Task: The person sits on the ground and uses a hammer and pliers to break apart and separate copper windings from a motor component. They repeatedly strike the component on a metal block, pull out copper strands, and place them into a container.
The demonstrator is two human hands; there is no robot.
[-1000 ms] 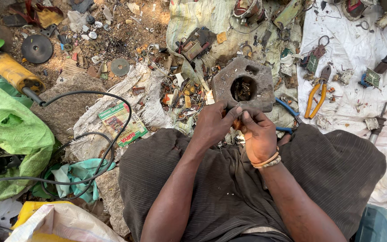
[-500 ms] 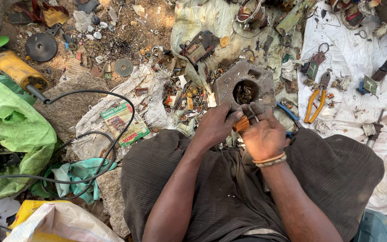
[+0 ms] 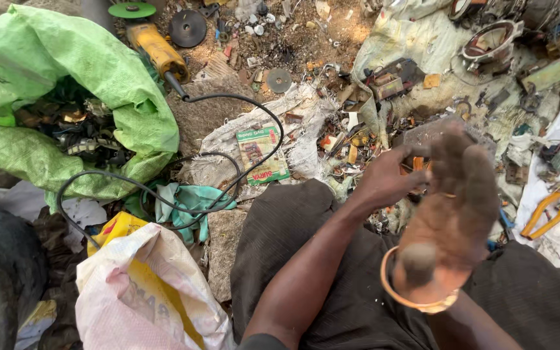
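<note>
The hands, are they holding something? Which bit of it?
It cannot be told for sure. The raised right hand is blurred and hides the grey metal part. The left hand reaches to that part's near edge.

Green sack [image 3: 66, 84] — thin woven plastic, crinkled, faint sheen. White sack [image 3: 144, 291] likewise woven plastic, matt. Grinder [image 3: 157, 52]: yellow plastic body, scuffed; black rubber cable [image 3: 241, 107], smooth. Cutting disc [image 3: 187, 27] dark, gritty, matt. Pliers [image 3: 552, 207] — glossy yellow grips. Trousers [image 3: 293, 259]: dark ribbed cloth. Wrist bangle [image 3: 416, 295] looks like shiny metal.
</note>
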